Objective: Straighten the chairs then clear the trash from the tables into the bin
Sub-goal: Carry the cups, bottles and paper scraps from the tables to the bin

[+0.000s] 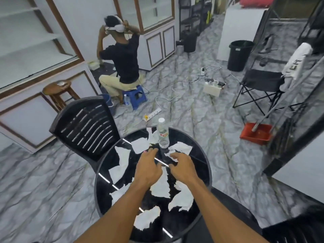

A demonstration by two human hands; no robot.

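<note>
Many white paper scraps — torn, ragged-edged — litter the glossy black table.

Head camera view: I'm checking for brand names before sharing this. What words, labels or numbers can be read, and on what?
Nothing reads for certain.
Water bottle: red mark on its label, too blurred.
White cloth on the folding chair: big dark letters, perhaps "CH", creased and cut off.
Black bin: small pale sticker, too small.
</note>
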